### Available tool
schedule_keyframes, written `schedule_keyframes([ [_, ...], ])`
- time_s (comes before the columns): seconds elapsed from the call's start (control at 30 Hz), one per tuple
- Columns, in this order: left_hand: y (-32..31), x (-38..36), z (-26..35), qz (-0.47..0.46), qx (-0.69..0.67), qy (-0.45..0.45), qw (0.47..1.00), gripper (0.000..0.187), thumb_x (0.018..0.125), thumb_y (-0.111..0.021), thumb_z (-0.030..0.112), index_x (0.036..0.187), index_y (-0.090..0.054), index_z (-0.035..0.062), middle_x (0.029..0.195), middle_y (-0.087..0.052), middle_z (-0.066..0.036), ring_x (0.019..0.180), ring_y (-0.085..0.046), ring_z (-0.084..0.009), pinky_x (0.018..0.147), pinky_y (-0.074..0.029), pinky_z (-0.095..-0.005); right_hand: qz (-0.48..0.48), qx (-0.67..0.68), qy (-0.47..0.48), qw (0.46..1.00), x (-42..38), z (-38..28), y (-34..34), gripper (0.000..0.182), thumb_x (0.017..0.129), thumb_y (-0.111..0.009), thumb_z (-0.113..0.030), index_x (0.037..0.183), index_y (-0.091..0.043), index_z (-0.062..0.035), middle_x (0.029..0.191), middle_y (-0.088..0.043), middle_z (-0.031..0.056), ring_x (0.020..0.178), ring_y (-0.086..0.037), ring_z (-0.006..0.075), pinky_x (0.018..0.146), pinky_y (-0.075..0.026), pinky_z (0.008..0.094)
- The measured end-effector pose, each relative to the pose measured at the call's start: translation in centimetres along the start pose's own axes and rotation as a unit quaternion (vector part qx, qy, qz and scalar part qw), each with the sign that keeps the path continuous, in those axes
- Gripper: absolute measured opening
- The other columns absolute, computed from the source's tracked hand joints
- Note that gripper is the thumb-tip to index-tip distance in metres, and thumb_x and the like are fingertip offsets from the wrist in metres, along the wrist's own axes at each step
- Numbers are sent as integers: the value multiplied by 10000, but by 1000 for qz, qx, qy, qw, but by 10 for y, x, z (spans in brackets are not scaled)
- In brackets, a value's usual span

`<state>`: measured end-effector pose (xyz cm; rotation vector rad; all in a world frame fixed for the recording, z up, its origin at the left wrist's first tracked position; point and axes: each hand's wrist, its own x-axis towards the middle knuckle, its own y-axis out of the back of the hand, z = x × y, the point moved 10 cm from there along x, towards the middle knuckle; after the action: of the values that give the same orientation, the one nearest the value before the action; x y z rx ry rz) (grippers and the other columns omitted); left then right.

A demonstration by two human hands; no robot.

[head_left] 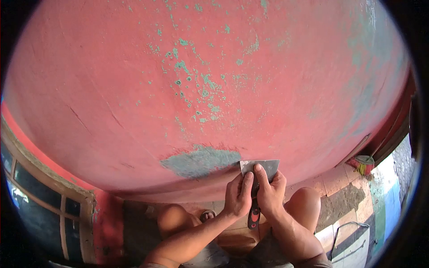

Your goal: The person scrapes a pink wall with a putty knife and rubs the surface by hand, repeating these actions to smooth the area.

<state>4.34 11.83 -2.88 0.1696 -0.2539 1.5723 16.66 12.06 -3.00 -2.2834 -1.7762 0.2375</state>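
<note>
A flat metal scraper (268, 168) with a black and red handle is held in front of the wall, its wide edge pointing up. My left hand (238, 195) is closed at the left side of the tool, thumb on the blade's lower left. Around the right side of the scraper wraps my right hand (271, 191), its thumb pressed on the blade. The pink wall (134, 111) shows green specks in its middle. Low on it lies a grey-green bare patch (201, 161), left of the blade; its edges are ragged.
A broom with red and yellow bristles (363, 164) leans at the right. A framed window (38, 185) is at the lower left. My bent knees flank my forearms above the tiled floor (330, 183). A pale panel with a wire handle (353, 248) sits at the lower right.
</note>
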Motion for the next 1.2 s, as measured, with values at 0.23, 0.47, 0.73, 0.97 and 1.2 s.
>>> schedule_keyframes([
  [0.23, -3, 11, 10, -4, 43, -29, 999, 369, 1080, -398, 245, 911, -579, -29, 696, -593, -98, 665, -548, -119, 562, -439, -328, 14, -60, 62, 996, 4, -21, -3, 261, 954, -689, -206, 897, -663, 47, 780, -680, 29, 716, -565, 66, 632, -481, 254],
  [0.47, -3, 10, 9, -23, 53, -45, 997, 366, 1079, -405, 229, 914, -597, -34, 680, -584, -93, 669, -533, -100, 563, -439, -318, 20, -60, 44, 997, 5, -5, 2, 243, 945, -685, -180, 892, -658, 56, 768, -674, 24, 715, -556, 67, 634, -479, 260],
  [0.73, -5, 9, 5, -17, 53, -47, 997, 360, 1080, -408, 234, 929, -595, -35, 696, -589, -115, 689, -539, -111, 587, -448, -323, 27, -58, 78, 995, 5, -12, 3, 225, 958, -662, -171, 875, -648, 38, 764, -658, 8, 699, -545, 59, 617, -466, 249],
  [0.97, -4, 7, 10, -16, 38, -18, 999, 378, 1080, -408, 250, 907, -591, -31, 670, -572, -83, 655, -527, -102, 562, -434, -318, 32, -62, 68, 995, 2, -21, -2, 208, 950, -672, -154, 867, -646, 35, 754, -642, -10, 668, -531, 49, 583, -450, 239],
  [1.2, -5, 7, 7, -7, 38, -23, 999, 394, 1085, -389, 278, 922, -592, -18, 682, -571, -58, 675, -520, -87, 563, -425, -312, 34, -46, 72, 996, 3, -20, 0, 222, 938, -678, -149, 868, -653, 61, 746, -673, 26, 695, -565, 63, 614, -482, 253],
])
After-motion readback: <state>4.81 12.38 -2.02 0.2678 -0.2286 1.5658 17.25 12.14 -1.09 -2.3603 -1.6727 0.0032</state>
